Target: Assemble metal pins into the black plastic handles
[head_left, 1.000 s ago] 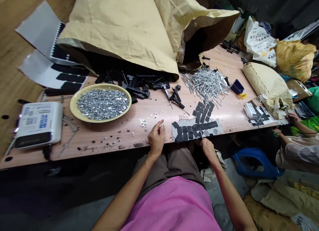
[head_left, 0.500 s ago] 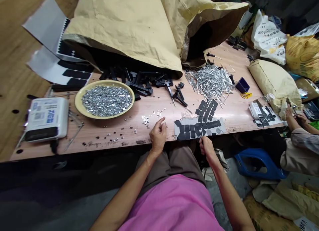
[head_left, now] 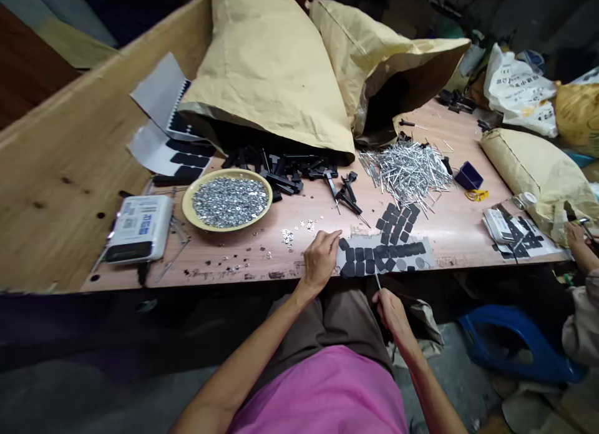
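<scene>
Here, the left hand (head_left: 321, 258), fingers pinched, touches the pad sheet (head_left: 397, 260) at the counter (head_left: 243, 259) edge while the right hand (head_left: 392, 308) grips a thin pin (head_left: 377, 282) below it, likely dropped if that grip slackens.

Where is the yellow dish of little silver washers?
In the head view, the yellow dish sits left of centre on the table, between the white box and the black parts.

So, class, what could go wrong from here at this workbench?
The thin pin pinched in the right hand sits below the table edge; dropped, it could be lost. The loose washers near the left hand could get swept off. The sheet of black pads lies at the edge and might slide.
</scene>
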A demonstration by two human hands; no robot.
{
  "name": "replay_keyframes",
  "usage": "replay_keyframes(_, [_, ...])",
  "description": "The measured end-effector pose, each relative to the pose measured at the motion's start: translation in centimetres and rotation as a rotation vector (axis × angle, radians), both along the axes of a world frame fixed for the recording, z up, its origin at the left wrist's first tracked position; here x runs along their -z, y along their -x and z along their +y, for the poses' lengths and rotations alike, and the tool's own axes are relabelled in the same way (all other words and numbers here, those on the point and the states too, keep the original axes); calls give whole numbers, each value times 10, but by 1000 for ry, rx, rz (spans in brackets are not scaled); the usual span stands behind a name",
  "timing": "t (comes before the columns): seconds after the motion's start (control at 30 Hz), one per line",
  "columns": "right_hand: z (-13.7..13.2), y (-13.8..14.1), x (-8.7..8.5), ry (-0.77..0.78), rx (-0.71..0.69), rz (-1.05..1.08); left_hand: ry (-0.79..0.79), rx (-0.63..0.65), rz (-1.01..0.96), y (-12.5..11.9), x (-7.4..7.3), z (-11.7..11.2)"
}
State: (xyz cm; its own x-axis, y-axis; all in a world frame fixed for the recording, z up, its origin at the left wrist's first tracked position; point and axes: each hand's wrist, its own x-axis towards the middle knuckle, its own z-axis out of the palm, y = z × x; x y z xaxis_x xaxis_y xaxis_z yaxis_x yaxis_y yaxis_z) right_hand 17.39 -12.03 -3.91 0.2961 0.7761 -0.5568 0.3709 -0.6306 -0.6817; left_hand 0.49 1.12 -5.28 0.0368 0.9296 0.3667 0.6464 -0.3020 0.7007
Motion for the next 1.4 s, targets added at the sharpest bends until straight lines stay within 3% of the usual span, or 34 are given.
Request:
replay_keyframes(0.17, [-40,-53,39,92,177,-190,-58,105,358,-32,-21,45])
replay_keyframes(0.27, [-54,-74,64,14,197,-329,-123,232,473,-46,-21,71])
replay_keyframes(0.37, [-59,-84,73,-107,180,-433,-166,347,515,-56,-15,87])
replay_keyframes(0.47, [-54,-83,57,-242,161,-451,-187,425,539,-60,-8,96])
replay_keyframes(0.57, [-34,-70,20,-420,135,-432,-223,486,539,-59,-8,101])
replay_keyframes(0.7, [23,-33,-22,-657,20,-428,-434,485,274,-47,-30,88])
replay_keyframes(0.8, [87,2,-25,-853,-196,-397,-464,411,-10,-26,-54,58])
replay_keyframes(0.87, [130,25,-17,-922,-362,-371,-311,275,-224,-8,-64,35])
replay_keyframes(0.93, [166,47,-7,-874,-495,-405,-45,115,-461,11,-65,16])
replay_keyframes(1.03, [199,71,2,-697,-666,-528,430,29,-801,36,-54,0])
replay_keyframes(1.1, [210,80,5,-644,-713,-566,658,-6,-972,48,-45,-4])
replay_keyframes(1.2, [216,84,4,-640,-723,-555,821,-35,-1110,55,-37,-4])
replay_keyframes(1.4, [207,82,-4,-669,-664,-434,936,10,-1205,52,-42,-4])
